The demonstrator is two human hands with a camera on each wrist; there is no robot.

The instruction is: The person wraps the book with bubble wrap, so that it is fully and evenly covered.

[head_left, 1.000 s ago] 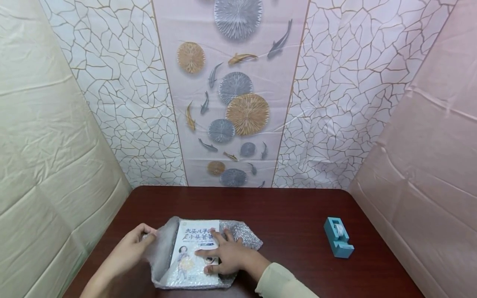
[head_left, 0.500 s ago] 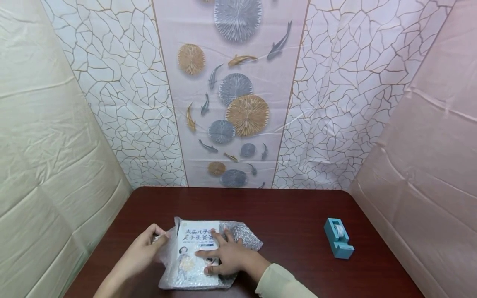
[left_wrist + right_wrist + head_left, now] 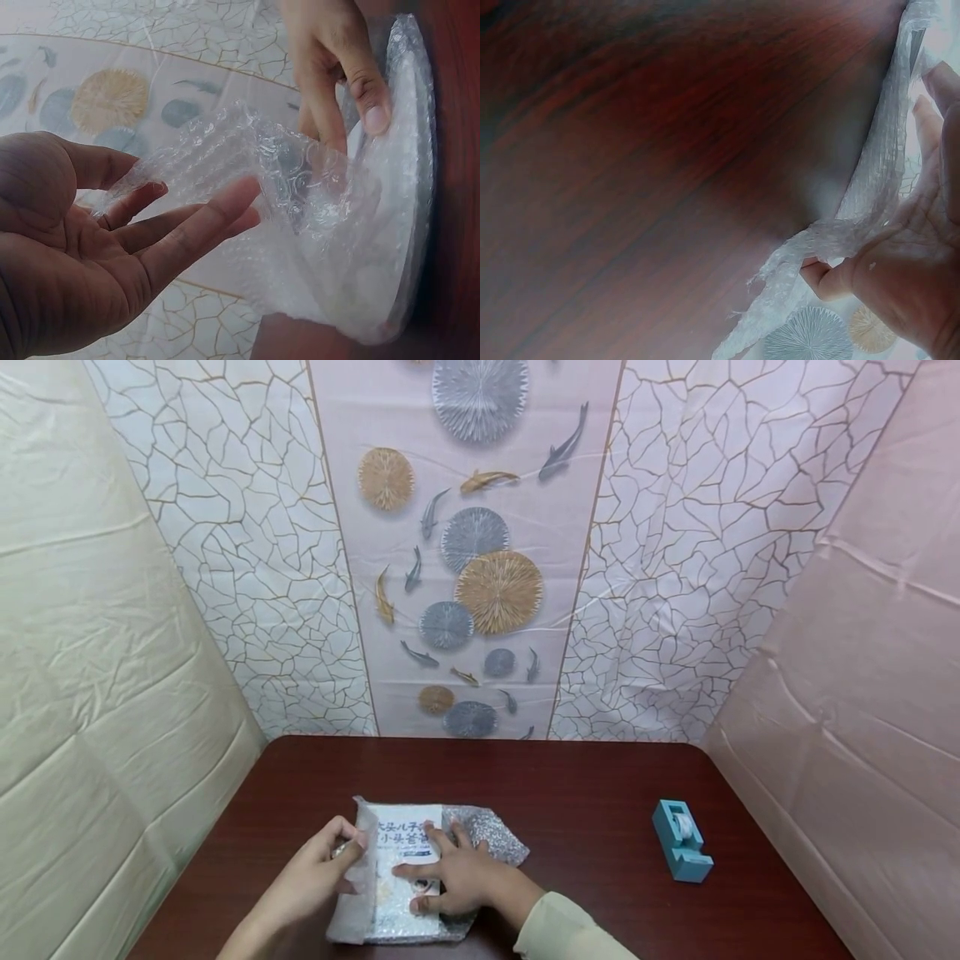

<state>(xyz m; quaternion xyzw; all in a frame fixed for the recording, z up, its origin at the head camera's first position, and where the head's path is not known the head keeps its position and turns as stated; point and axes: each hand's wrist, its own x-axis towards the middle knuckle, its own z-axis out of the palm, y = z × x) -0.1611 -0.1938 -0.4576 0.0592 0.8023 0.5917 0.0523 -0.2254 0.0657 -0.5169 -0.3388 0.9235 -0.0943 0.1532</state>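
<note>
A book (image 3: pixel 401 914) with a white illustrated cover lies on bubble wrap (image 3: pixel 495 839), which extends past its right side. My left hand (image 3: pixel 318 870) pinches the left edge of the wrap between thumb and fingers. That flap (image 3: pixel 210 150) is raised and laps over the left strip of the cover, veiling part of the title and picture. Spread fingers of my right hand (image 3: pixel 461 872) press on the right half of the book. From the right wrist view, the wrap (image 3: pixel 870 184) runs along the table beneath my right hand (image 3: pixel 907 277).
A teal tape dispenser (image 3: pixel 688 865) with a roll of clear tape stands at the right of the dark reddish-brown table (image 3: pixel 570 802). Patterned cloth (image 3: pixel 660 610) hangs behind the table, and plain cloth walls (image 3: pixel 120 693) flank both sides.
My left hand has moved right, carrying the wrap's left flap from beside the book to over the cover's left strip. My right hand has stayed in place on the book.
</note>
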